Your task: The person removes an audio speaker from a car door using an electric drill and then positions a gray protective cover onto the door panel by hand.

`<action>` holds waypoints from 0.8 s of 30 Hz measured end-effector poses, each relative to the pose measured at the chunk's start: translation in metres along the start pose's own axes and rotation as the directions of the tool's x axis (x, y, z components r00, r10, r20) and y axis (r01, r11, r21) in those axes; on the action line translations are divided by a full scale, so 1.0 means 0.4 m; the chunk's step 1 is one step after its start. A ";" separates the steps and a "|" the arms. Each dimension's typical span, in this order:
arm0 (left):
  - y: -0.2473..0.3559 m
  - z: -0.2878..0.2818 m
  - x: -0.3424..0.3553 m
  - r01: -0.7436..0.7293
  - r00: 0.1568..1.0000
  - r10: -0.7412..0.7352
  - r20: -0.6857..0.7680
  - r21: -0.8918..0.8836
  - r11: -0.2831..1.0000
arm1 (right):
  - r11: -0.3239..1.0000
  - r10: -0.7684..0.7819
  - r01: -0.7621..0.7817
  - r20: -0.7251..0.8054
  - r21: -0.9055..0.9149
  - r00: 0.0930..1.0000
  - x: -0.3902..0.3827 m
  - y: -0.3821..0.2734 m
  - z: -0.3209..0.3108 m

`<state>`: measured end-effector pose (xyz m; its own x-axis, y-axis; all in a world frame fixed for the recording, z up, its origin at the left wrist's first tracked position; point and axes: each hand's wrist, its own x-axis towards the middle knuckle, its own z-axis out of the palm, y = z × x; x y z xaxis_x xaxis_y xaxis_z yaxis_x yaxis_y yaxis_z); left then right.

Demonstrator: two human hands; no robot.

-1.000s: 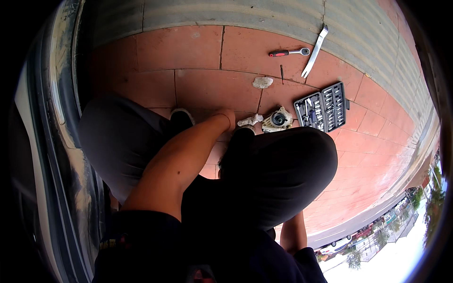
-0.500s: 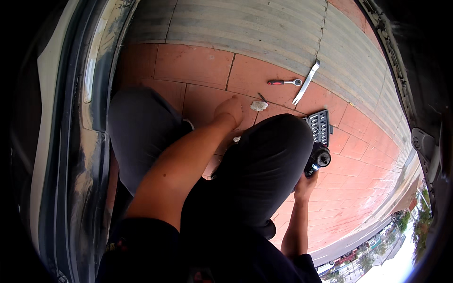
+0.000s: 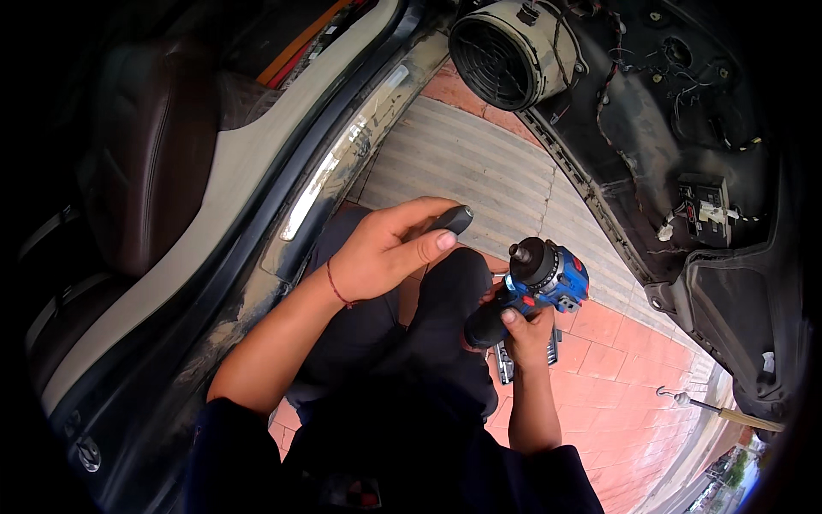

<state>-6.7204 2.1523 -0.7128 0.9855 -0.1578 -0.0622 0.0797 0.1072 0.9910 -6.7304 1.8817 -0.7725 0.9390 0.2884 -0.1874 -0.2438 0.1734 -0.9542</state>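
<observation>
My left hand is raised above my knees, its thumb and fingers closed around a short dark object with a blunt end. Most of that object is covered by the palm, so its kind is unclear. On the right, my right hand grips a blue and black cordless drill by its handle. The drill's chuck faces up and left, with a small metal piece at its tip. A gap separates the drill from the left hand.
A stripped car door with loose wires and a round speaker stands ahead and right. The scuffed door sill and a brown seat are leftward. A socket case lies partly hidden below the drill. A hooked rod extends at right.
My view has swung up toward the door. The left hand has risen from near the floor and now shows a dark object; the right hand has lifted the drill from beside my knee.
</observation>
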 end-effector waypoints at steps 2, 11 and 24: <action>0.039 -0.054 -0.025 -0.080 0.996 0.086 -0.021 0.219 0.973 | 0.995 -0.052 0.056 0.056 -0.082 0.997 0.069 -0.032 0.067; 0.116 -0.202 -0.016 -0.113 0.989 -0.020 -0.147 -0.832 0.543 | 0.954 -0.153 0.151 0.013 -0.259 0.988 0.071 -0.165 0.245; 0.184 -0.148 0.067 -0.355 0.934 0.152 -0.324 -0.893 0.276 | 0.959 -0.201 0.188 -0.039 -0.211 0.979 0.044 -0.133 0.381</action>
<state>-6.6790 2.2141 -0.6487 0.9808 0.1871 0.0546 -0.1942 0.9624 0.1897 -6.7377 2.0209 -0.6893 0.9775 0.2111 -0.0012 -0.0058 0.0214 -0.9998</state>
